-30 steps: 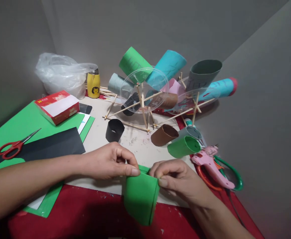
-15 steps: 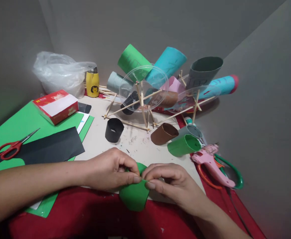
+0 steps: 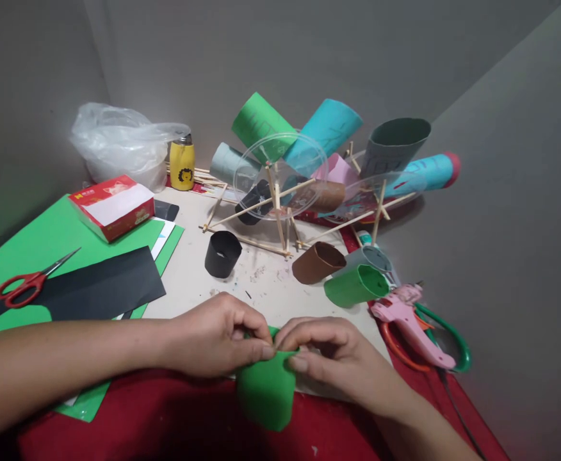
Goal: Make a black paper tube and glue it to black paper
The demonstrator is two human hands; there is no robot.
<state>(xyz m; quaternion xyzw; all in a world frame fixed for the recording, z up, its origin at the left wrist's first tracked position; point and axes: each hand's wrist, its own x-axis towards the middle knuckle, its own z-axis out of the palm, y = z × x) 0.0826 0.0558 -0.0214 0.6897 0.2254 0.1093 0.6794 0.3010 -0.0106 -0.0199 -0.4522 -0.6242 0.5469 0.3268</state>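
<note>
My left hand (image 3: pixel 218 336) and my right hand (image 3: pixel 331 355) meet at the near edge of the table, both pinching the top rim of a green paper tube (image 3: pixel 266 394). Thumbs and forefingers press together on the paper. The tube hangs below my fingers over the red mat (image 3: pixel 165 416). Its far rim is hidden behind my fingers.
Rolled paper cups lie beyond: black (image 3: pixel 221 253), brown (image 3: pixel 317 262), green (image 3: pixel 356 285). A stick frame (image 3: pixel 280 211) carries coloured paper tubes. A pink glue gun (image 3: pixel 408 314) sits right. Red scissors (image 3: pixel 25 285), black paper (image 3: pixel 88 288), green sheets (image 3: pixel 35 243), a red box (image 3: pixel 112 206) lie left.
The green tube went from a wide hold at its two sides to both pinches brought together at its top middle. It sits a little lower and closer than half a second ago.
</note>
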